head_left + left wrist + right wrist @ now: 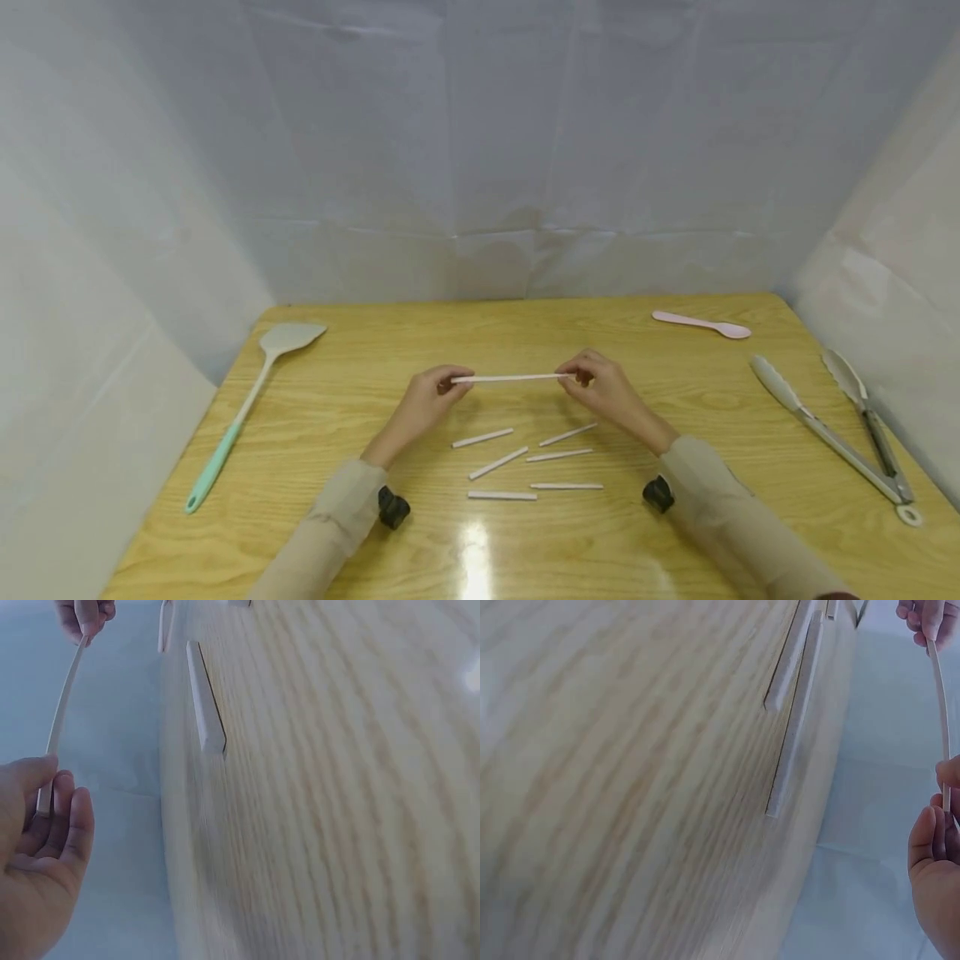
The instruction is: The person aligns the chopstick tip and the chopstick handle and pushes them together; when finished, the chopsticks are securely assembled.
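Observation:
A long, thin white strip (513, 378) stretches nearly level above the table between the two hands. My left hand (426, 406) pinches one end between thumb and fingers, and my right hand (609, 395) pinches the other. In the left wrist view the strip (63, 705) bows slightly. The right wrist view also shows this gentle bend in the strip (940, 697). Below and nearer to me lie several shorter white sticks, among them one slanted stick (498, 463) and one at the front (502, 496). What the material is, I cannot tell.
On the left of the wooden table (360, 333) lies a spatula (251, 392) with a mint-green handle. A pink spoon (697, 322) lies at the back right. Spread-open tongs (840, 446) lie by the right edge. Pale sheeting (487, 150) hangs behind and at both sides.

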`<state>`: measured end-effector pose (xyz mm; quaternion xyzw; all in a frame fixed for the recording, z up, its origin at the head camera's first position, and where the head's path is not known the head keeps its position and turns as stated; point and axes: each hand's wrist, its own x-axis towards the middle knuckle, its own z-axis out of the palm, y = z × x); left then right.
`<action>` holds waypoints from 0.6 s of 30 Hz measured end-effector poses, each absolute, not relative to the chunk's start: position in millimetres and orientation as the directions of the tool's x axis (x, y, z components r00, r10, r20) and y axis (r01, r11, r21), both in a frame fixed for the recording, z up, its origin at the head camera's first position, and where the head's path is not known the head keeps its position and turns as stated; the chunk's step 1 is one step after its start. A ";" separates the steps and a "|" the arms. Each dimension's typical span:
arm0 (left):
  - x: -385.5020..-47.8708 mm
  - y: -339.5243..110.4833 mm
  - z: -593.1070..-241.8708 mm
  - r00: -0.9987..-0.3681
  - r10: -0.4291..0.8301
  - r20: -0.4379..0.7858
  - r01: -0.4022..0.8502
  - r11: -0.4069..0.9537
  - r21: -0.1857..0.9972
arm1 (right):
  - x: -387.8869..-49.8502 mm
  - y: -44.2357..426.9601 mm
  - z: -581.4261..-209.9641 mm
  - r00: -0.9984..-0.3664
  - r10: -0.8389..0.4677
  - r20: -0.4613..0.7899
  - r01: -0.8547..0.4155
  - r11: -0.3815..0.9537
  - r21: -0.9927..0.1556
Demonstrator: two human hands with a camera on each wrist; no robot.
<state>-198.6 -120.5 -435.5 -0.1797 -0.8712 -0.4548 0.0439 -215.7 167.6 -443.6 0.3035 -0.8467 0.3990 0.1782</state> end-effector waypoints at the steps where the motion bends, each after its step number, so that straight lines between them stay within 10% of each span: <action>1: -199.9 -120.8 -434.9 -0.935 0.269 0.231 0.344 0.524 0.780 | -216.9 167.2 -443.2 -0.762 -0.367 0.534 -0.645 0.504 -0.574; 18: -231.8 -132.1 -438.0 -0.938 0.308 0.157 0.315 0.573 0.757 | -245.4 160.1 -440.5 -0.856 -0.396 0.332 -0.510 0.542 -0.668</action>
